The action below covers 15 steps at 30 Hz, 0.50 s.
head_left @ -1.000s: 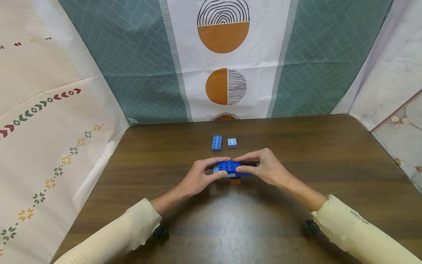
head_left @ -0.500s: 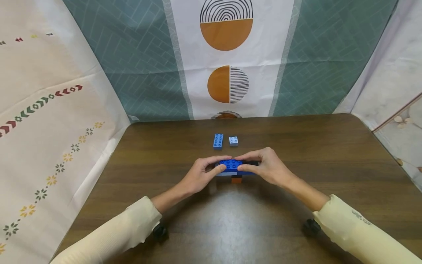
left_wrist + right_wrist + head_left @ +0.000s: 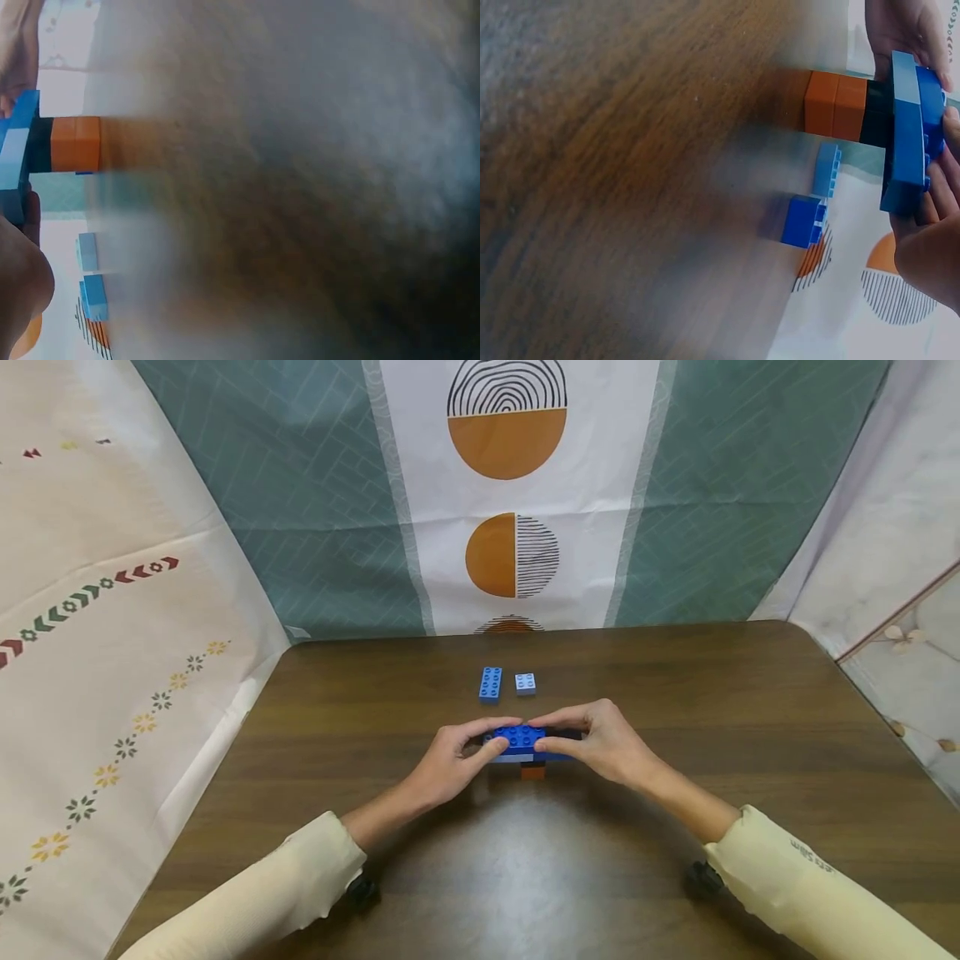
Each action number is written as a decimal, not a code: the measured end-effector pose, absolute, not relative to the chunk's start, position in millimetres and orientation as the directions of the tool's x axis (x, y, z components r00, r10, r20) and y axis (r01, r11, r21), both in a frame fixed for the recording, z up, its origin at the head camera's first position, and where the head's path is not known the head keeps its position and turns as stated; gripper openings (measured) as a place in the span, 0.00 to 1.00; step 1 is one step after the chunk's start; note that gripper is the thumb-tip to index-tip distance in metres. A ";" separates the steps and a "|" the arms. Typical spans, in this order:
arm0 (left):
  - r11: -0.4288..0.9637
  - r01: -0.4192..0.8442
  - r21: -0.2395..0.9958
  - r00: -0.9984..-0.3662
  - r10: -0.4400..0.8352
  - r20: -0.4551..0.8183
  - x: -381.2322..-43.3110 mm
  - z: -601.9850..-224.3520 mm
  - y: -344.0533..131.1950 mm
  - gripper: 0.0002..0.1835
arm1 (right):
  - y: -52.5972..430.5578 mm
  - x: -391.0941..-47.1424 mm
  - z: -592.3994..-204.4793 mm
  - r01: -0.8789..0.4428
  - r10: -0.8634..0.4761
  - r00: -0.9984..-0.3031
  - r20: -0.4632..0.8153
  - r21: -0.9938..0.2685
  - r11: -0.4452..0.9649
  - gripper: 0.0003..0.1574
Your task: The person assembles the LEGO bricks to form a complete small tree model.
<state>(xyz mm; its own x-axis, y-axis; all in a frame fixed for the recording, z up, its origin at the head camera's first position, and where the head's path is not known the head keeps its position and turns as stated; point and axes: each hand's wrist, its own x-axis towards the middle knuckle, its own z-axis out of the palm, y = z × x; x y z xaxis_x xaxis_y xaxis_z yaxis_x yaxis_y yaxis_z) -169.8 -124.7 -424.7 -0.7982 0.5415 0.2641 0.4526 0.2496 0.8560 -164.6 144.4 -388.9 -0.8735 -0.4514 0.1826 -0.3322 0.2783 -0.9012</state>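
Observation:
Both hands meet at a small toy brick tower in the middle of the table. A dark blue brick (image 3: pixel 519 739) with several studs tops it. My left hand (image 3: pixel 450 764) grips its left end, thumb at the near edge and fingers behind. At the right end, my right hand (image 3: pixel 607 743) pinches it the same way. Beneath lies a layer with a light blue brick (image 3: pixel 905 79) on the left and a blue brick (image 3: pixel 905 157) on the right. A dark brick (image 3: pixel 876 112) and orange bricks (image 3: pixel 834 105) form the narrow column below.
Beyond the tower lie a medium blue brick (image 3: pixel 491 685) and a small pale blue brick (image 3: pixel 525 683). Another dark blue brick (image 3: pixel 801 221) stands on the table in the right wrist view. A patterned cloth (image 3: pixel 517 493) hangs behind the wooden table (image 3: pixel 360 693).
My left thumb has moved from the front of the bricks up to the top brick's left edge, uncovering the light blue front face. My right hand keeps its hold. The head view shifts slightly.

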 end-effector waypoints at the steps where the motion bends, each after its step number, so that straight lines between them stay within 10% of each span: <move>1: 0.261 0.469 0.844 -0.794 0.543 0.274 -169.3 -425.4 -126.0 0.21 | 143.5 -164.5 -389.6 -0.331 -0.456 -0.871 0.181 -0.903 0.273 0.19; 15: 0.267 0.590 0.762 -0.739 0.559 0.376 -173.5 -427.5 -124.9 0.23 | 143.9 -163.6 -392.5 -0.302 -0.433 -0.886 0.165 -0.914 0.271 0.19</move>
